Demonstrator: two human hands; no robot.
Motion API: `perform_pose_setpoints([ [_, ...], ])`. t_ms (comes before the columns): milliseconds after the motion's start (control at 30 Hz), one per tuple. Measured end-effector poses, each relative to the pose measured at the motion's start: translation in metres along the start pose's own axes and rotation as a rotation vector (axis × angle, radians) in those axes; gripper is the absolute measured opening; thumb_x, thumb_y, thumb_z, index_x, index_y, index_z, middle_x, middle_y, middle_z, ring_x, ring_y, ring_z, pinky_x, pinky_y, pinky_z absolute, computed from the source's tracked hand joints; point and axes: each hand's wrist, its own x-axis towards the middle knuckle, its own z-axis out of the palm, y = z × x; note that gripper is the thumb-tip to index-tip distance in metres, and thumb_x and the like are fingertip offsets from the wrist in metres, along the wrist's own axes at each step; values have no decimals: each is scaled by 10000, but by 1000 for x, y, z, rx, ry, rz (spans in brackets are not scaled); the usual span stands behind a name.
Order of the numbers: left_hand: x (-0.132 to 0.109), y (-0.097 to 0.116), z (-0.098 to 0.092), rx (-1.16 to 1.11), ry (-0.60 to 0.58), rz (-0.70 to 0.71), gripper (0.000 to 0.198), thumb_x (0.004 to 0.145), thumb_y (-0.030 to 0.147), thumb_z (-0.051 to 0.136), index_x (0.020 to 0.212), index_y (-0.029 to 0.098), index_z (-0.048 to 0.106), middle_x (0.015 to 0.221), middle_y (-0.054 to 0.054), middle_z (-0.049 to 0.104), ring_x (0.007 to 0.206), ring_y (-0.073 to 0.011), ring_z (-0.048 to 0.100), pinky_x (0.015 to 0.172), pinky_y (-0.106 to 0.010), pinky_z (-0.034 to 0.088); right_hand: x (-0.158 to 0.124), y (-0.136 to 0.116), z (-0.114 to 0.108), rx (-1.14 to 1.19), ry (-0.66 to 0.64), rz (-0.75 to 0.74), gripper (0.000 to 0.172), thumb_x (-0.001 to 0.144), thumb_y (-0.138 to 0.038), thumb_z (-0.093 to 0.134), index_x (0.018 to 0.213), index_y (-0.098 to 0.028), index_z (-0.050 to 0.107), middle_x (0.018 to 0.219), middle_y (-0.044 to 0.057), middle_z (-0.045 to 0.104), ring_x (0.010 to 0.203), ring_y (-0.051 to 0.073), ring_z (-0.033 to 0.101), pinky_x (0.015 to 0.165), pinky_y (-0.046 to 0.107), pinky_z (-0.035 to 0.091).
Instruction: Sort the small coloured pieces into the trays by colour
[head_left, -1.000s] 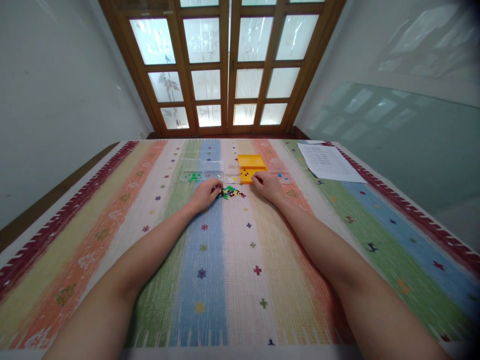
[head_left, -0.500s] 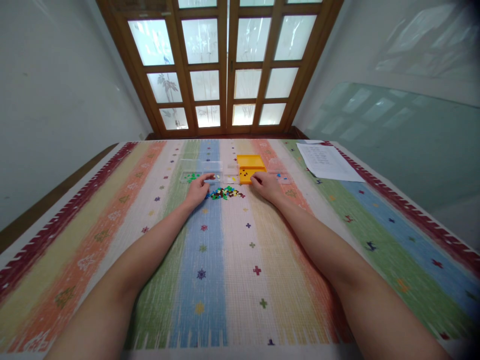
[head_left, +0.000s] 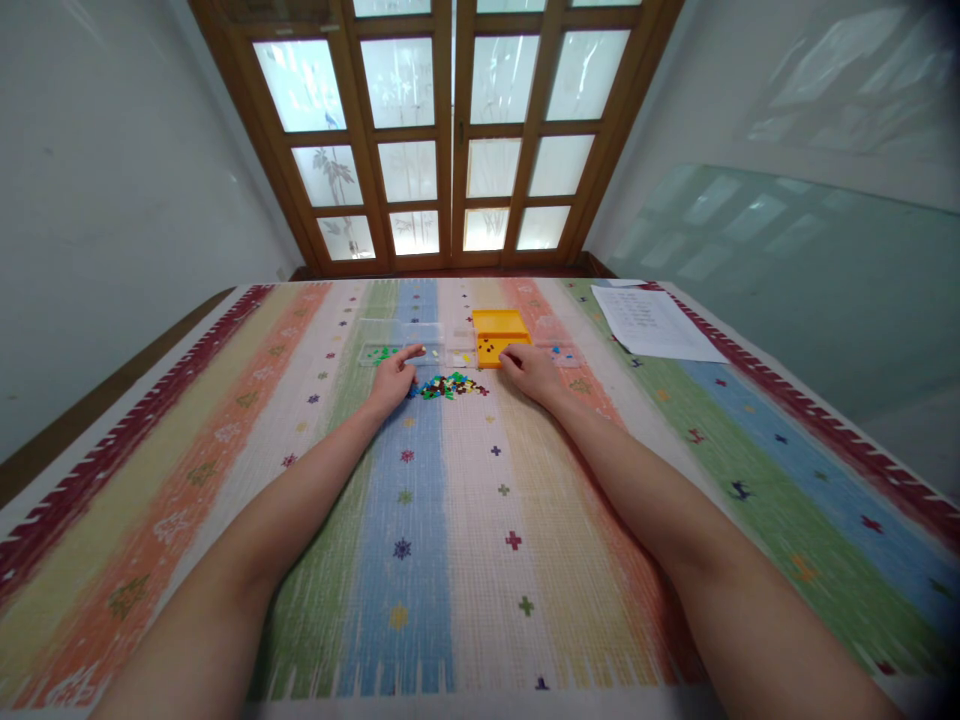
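A: Two hands on this one, both bare. Left hand (head_left: 394, 382) has its index finger poking out over the clear plastic. Is it gripping anything?

B: Honestly can't tell, there's a pale spot at the fingertip but it's too small to read. Right hand (head_left: 534, 370) has its fingers curled at the yellow box (head_left: 501, 322), and I can't see if a piece is pinched in there either.

A: Where's the loose stuff?

B: One pile (head_left: 450, 387) of tiny multicolored pieces on the tablecloth (head_left: 480, 560), between the hands, near side of the boxes. Way too many to count.

A: And the boxes?

B: One yellow, lid open, a few dark bits (head_left: 487, 346) inside. Clear sections are harder: at least three, holding several green pieces (head_left: 385, 353), a couple of yellow ones (head_left: 466, 357) and a few blue ones (head_left: 557, 351).
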Motion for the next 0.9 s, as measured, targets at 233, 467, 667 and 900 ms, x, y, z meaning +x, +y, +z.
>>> perform_pose_setpoints([
  [233,1,-4,1,-11,26,-9,666,830,227,584,1496,231,600,1449,-113,672,578,-65,602,567,-226,499,0,0,0,-6,-9,4,246,993,-308,531,828,-206,681,867,75,728,775,214,607,699,314,380],
  [467,1,-5,0,71,34,13,616,829,210,567,1441,200,643,1266,-81,760,616,-99,638,624,-245,514,-1,-2,-1,-2,-5,-6,244,1003,-303,525,842,-203,678,875,75,730,775,214,612,701,316,377],
  [667,-9,11,0,225,5,61,492,882,201,550,1353,193,690,962,-20,776,647,-136,638,687,-263,508,0,-10,-4,12,-34,-59,234,1005,-283,534,857,-207,698,922,82,742,838,228,628,749,325,403],
  [900,-20,30,0,474,-112,371,319,925,178,530,1138,208,766,1093,-60,752,920,-199,659,906,-342,518,-2,-29,-2,128,-246,-160,186,999,-280,567,971,-224,742,982,61,759,900,222,652,793,313,435],
])
